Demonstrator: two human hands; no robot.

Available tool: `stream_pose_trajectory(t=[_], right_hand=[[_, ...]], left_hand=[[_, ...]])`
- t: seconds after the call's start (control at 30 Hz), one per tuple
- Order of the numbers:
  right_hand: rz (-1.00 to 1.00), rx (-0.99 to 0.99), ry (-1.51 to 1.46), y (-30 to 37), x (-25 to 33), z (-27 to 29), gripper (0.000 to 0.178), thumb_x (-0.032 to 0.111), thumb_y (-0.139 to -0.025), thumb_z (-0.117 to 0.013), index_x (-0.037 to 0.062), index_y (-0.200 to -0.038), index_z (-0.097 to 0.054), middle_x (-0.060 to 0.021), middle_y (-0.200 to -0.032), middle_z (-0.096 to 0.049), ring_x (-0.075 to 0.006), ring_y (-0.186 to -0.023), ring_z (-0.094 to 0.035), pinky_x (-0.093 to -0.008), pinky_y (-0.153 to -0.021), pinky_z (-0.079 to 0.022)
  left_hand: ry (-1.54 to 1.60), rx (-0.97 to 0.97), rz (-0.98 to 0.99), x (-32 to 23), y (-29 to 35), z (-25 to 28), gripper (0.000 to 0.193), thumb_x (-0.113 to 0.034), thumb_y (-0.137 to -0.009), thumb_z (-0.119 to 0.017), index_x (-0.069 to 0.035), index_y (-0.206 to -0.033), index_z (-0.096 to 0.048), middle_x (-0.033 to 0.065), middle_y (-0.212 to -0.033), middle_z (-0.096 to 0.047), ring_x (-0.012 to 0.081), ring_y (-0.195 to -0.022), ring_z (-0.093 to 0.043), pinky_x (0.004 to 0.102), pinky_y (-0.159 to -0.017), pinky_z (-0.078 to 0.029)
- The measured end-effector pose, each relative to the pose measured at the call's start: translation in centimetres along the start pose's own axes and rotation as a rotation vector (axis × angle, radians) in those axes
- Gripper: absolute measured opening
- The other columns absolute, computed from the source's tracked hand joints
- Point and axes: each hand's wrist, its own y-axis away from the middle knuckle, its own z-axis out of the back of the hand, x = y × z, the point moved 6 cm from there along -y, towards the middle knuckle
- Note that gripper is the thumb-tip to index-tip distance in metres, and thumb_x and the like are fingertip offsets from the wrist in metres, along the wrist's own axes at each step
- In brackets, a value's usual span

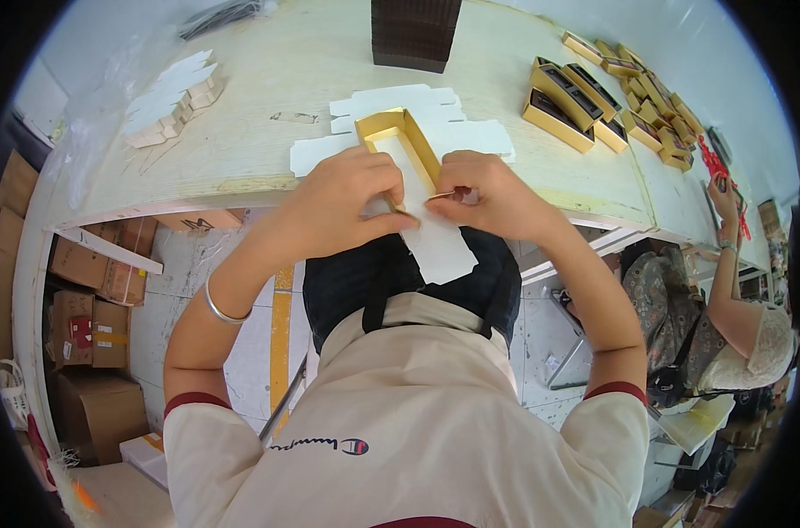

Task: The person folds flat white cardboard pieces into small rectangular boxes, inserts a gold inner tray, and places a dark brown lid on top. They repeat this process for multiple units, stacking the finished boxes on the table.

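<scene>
A partly folded carton lies at the front edge of the table in front of me. Its far walls stand up and show gold inside, while a long white flap hangs flat toward my lap. My left hand pinches the near left corner between thumb and fingers. On the other side, my right hand has thumb and fingertips closed on a small flap at the near right corner. Flat white carton blanks lie under and behind the carton.
A dark brown block-shaped stack stands at the back. More white blanks are piled far left. Gold boxes with dark insides are heaped at right. A co-worker sits farther right, one hand near red ribbon. Cardboard boxes fill the left underside.
</scene>
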Motion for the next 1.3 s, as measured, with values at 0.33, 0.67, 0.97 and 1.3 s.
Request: stream_pose_trajectory(t=[0.33, 0.67, 0.97, 1.3], right_hand=[[-0.310, -0.183, -0.206, -0.4, 0.5, -1.3, 0.027, 0.001, -0.078, -0.067, 0.0052, -0.084, -0.042, -0.0022, -0.062, -0.042, -0.0125, -0.055, -0.039, -0.0260, -0.050, -0.034], [0.129, -0.191, 0.331, 3.3, 3.7, -0.9, 0.055, 0.003, -0.067, -0.072, 0.0088, -0.119, -0.053, -0.0134, -0.117, -0.052, -0.0316, -0.097, -0.054, -0.0389, -0.081, -0.046], [-0.036, -0.548, -0.341, 0.6, -0.2, -1.6, 0.014, 0.000, -0.080, -0.065, 0.0034, -0.092, -0.057, -0.0096, -0.086, -0.051, -0.0199, -0.066, -0.050, -0.0270, -0.062, -0.042], [0.161, -0.411, 0.522, 0.5, 3.3, -2.2, 0.025, 0.007, -0.069, -0.070, 0.0051, -0.091, -0.059, -0.0111, -0.093, -0.054, -0.0263, -0.079, -0.053, -0.0363, -0.064, -0.042]], left_hand=[[-0.001, -0.143, 0.022, -0.2, -0.5, -1.0, 0.014, -0.015, -0.077, -0.067, -0.006, -0.081, -0.058, 0.0071, -0.072, -0.055, 0.0256, -0.076, -0.056, 0.0370, -0.064, -0.043], [0.168, -0.074, 0.137, 1.3, -0.5, -1.4, 0.017, -0.015, -0.080, -0.068, -0.002, -0.079, -0.058, 0.0086, -0.071, -0.054, 0.0175, -0.059, -0.050, 0.0285, -0.054, -0.040], [0.931, 0.127, 0.330, 4.1, -0.2, -1.3, 0.029, -0.028, -0.097, -0.047, -0.012, -0.122, -0.045, -0.0002, -0.083, -0.053, 0.0089, -0.066, -0.048, 0.0210, -0.060, -0.041], [0.258, -0.349, 0.163, 1.1, 0.6, -1.2, 0.017, -0.016, -0.087, -0.063, -0.002, -0.093, -0.056, 0.0073, -0.086, -0.052, 0.0177, -0.062, -0.054, 0.0290, -0.058, -0.044]])
